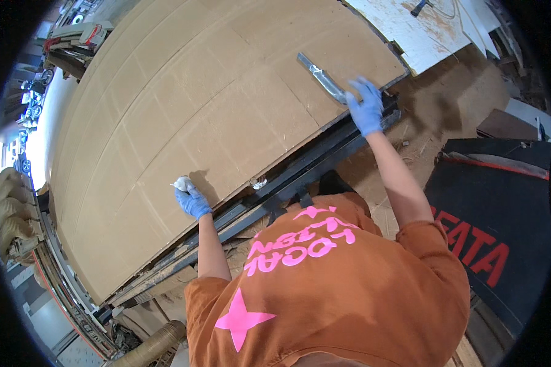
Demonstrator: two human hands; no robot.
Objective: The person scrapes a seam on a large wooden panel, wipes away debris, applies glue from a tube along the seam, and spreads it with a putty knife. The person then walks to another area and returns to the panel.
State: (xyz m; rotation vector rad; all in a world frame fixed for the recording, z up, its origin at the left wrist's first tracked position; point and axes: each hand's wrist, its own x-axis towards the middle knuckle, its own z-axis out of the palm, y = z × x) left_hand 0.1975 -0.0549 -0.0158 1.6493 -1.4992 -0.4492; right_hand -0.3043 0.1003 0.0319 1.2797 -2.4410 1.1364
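My left hand (193, 202), in a blue glove, is closed around a small white wad (182, 183), perhaps cloth or paper, just over the brown board (183, 116). Farther right, a silvery, slightly bent tube-shaped thing (322, 77) lies on the board. My right hand (367, 109), also gloved in blue, is beside the tube's near end at the board's right edge. Its fingers look stretched out and apart, a little blurred. Whether it touches the tube I cannot tell.
A dark metal rail (300, 164) runs along the board's near edge, with a small shiny round thing (259, 183) by it. A white sheet (431, 37) with brown dust lies beyond the right corner. A black panel (490, 220) leans at right; a ribbed hose (153, 344) is at lower left.
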